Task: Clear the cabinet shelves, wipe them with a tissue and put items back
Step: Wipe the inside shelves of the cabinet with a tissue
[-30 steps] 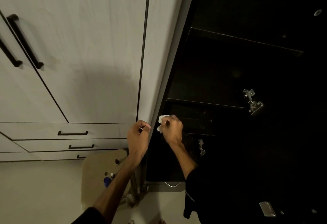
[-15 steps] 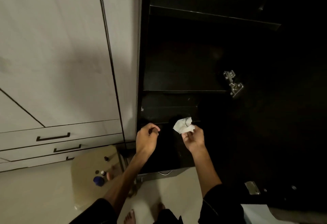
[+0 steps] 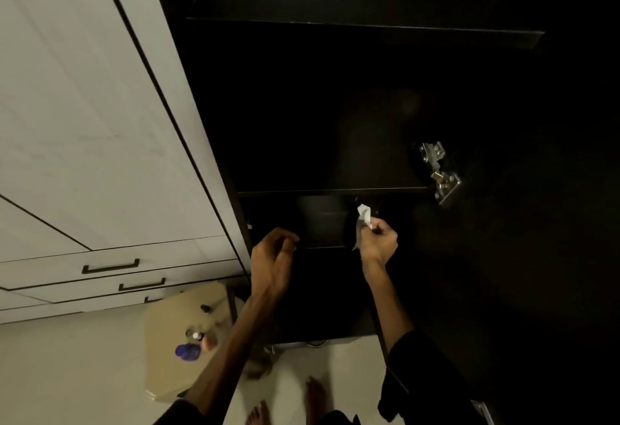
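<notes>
Now clear of the door edge, the left hand hangs loosely curled and empty, while the right hand pinches the tissue at the dark cabinet shelf toward one o'clock, wiping apparently about to resume.

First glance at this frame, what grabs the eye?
The white tissue pinched in the right hand, bright against the dark open cabinet at centre. Next, the shiny metal hinge on the cabinet's right side. Lower left, a beige stool carries small bottles, one blue, while the left hand holds nothing.
</notes>
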